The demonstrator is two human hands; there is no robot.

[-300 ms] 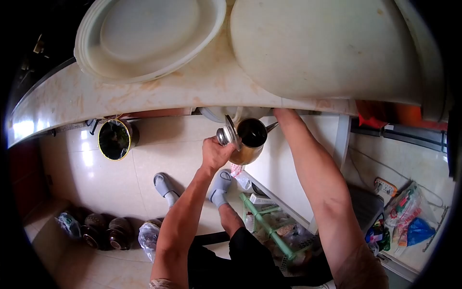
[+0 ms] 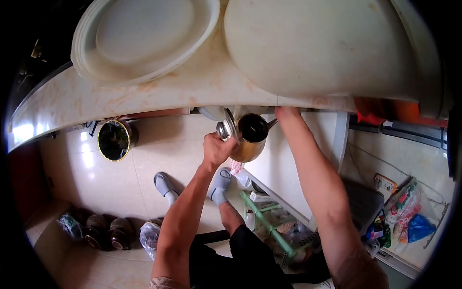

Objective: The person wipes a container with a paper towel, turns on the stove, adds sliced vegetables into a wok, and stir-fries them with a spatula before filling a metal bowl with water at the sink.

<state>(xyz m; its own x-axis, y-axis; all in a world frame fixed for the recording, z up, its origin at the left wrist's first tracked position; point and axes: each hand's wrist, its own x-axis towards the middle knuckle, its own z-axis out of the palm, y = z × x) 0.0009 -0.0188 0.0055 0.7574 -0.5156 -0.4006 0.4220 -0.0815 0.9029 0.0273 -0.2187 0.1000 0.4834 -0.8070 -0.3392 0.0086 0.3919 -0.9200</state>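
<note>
My left hand (image 2: 219, 148) is closed at the left side of a metal kettle (image 2: 247, 150), gripping it where the handle is hidden by the fingers. The lid (image 2: 230, 126) stands tilted up beside the kettle's round opening, and the inside looks dark. A thin spout (image 2: 273, 123) points right, close to my right hand (image 2: 287, 113). That hand reaches in under the counter's front edge, so its fingers are hidden and I cannot tell what they touch. Behind the kettle, a pale rounded thing (image 2: 211, 112) shows partly below the counter.
On the counter (image 2: 192, 91) sit a large pale basin (image 2: 144, 41) and a big round lid or board (image 2: 317, 48). A lined bin (image 2: 129, 139) stands on the floor at left. A green rack (image 2: 269, 226), dark jars (image 2: 120, 233) and a power strip (image 2: 385, 183) are lower down.
The kettle and my left hand have shifted very slightly toward the counter. A little more of my right hand shows at the counter's edge. The view has moved slightly.
</note>
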